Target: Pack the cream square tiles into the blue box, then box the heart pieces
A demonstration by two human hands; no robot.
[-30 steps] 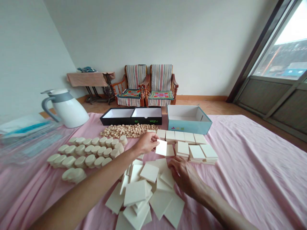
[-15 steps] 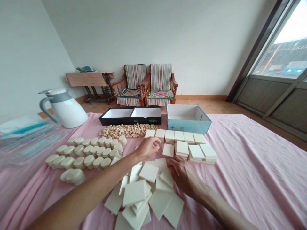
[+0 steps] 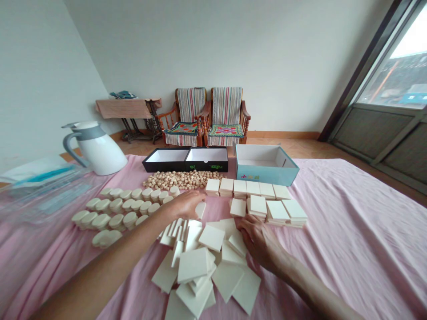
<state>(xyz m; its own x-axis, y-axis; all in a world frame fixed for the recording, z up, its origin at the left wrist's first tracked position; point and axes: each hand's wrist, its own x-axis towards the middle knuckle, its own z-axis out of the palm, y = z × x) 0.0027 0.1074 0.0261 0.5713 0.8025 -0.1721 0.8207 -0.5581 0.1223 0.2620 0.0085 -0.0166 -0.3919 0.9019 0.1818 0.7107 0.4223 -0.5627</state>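
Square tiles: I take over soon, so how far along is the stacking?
Done: two rows of neat stacks beside the blue box. In hand: the left hand touches one tile; the right hand rests on the loose pile. Left: that whole jumbled pile.

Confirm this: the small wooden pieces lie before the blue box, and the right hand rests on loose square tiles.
Wrong box: the head view shows the small wooden pieces before the black box, not the blue box. The right hand does rest on loose square tiles.

place: home living room | cues: striped armchairs [image 3: 211, 118], jug [image 3: 96, 149], pink-clothed table [image 3: 350, 213]
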